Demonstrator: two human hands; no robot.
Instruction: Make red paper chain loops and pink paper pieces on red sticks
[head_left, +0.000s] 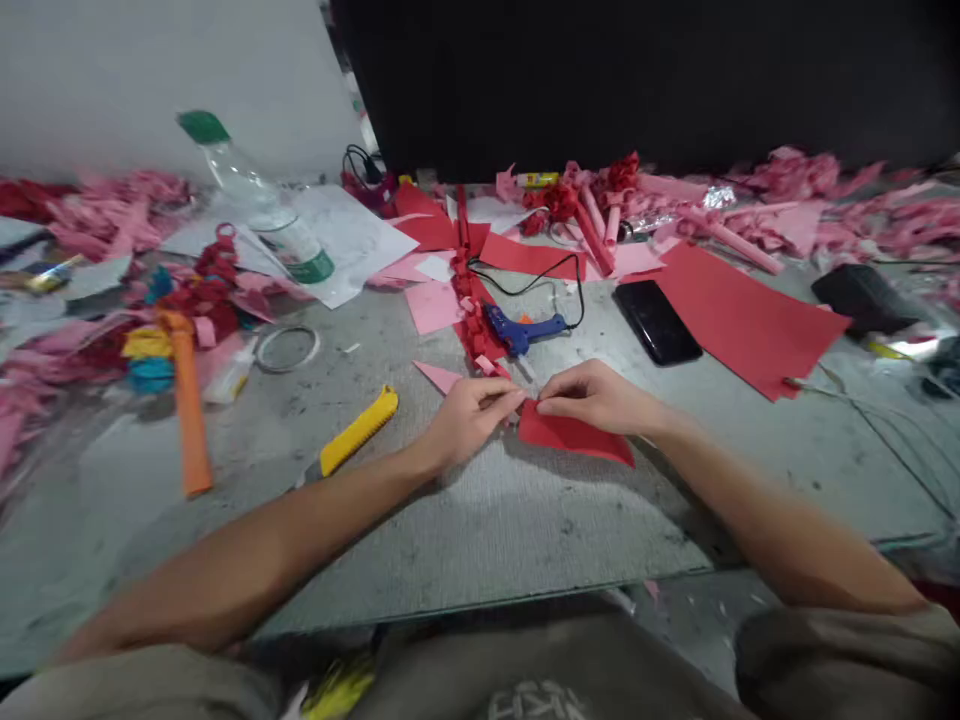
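Observation:
A strip of red paper (574,437) hangs from my right hand (596,398), whose thumb and fingers pinch its upper left end. My left hand (472,418) is closed in a pinch right beside that end; what sits between its fingertips is too small to make out. Just beyond my hands lies a blue glue gun (521,328) with its nozzle toward me and a black cord. A pink paper piece (437,376) pokes out behind my left hand. Further left rests a yellow utility knife (358,430), blade toward me.
A black phone (657,321) and a large red sheet (750,315) lie to the right. A green-capped bottle (262,215) leans at the back left, near a tape ring (287,349) and an orange paper strip (187,410). Crumpled pink paper (802,175) lines the back.

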